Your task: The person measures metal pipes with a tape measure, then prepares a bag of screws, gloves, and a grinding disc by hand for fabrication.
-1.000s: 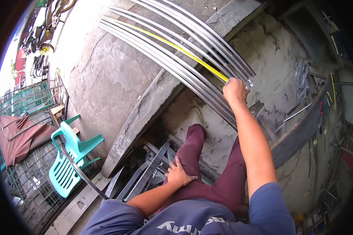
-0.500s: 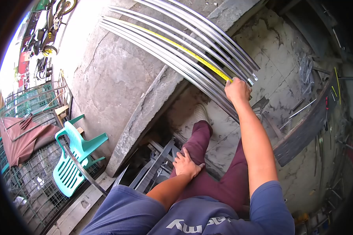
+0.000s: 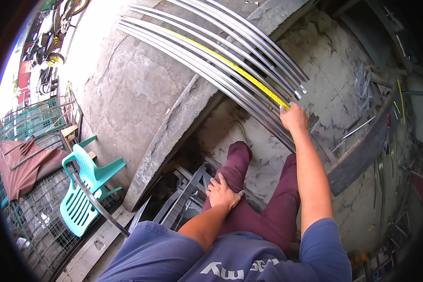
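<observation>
Several shiny metal tubes (image 3: pixel 197 68) lie side by side across a concrete ledge, their near ends jutting out over the tiled floor. Along them stretches a yellow tape measure (image 3: pixel 242 71). My right hand (image 3: pixel 294 117) is closed around the near end of the tape, just past some of the tube ends; its case, if in the hand, is hidden. My left hand (image 3: pixel 223 193) rests on my left knee with the fingers spread, holding nothing.
A turquoise plastic chair (image 3: pixel 84 188) lies tilted at the left, beside wire mesh (image 3: pixel 37 235) and a brown cloth (image 3: pixel 23 164). The concrete ledge (image 3: pixel 169 136) crosses ahead of me. Metal frame parts (image 3: pixel 185 195) sit by my left leg; a dark board (image 3: pixel 357 169) stands at the right.
My right hand has moved slightly down and right, toward me, drawing more yellow tape past the tube ends. My left hand stays on the knee.
</observation>
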A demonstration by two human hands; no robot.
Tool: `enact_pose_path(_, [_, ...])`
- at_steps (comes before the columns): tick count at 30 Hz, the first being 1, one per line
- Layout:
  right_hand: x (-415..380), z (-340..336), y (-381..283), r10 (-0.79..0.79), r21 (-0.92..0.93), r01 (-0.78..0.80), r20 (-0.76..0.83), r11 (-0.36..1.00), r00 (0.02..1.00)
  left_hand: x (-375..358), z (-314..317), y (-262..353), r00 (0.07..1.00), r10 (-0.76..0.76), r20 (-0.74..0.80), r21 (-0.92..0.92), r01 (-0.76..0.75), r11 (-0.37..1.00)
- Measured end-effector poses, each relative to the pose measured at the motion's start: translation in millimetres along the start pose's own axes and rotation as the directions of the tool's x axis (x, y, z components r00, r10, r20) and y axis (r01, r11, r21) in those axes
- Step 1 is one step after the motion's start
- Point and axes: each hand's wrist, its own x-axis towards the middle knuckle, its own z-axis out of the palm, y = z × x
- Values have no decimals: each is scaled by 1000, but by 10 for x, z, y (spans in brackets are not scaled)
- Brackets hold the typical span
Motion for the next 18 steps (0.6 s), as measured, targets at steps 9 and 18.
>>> enact_pose_path(9, [-224,-113,331,-6,-32,5,-39,999,999,-46,18,58,1000,0,-24,15,0,1000])
enact_pose_path(18, [-325,-236,880,52,-32,-51,29,998,998,-64,33,151,1000,-17,-17,32,17,999])
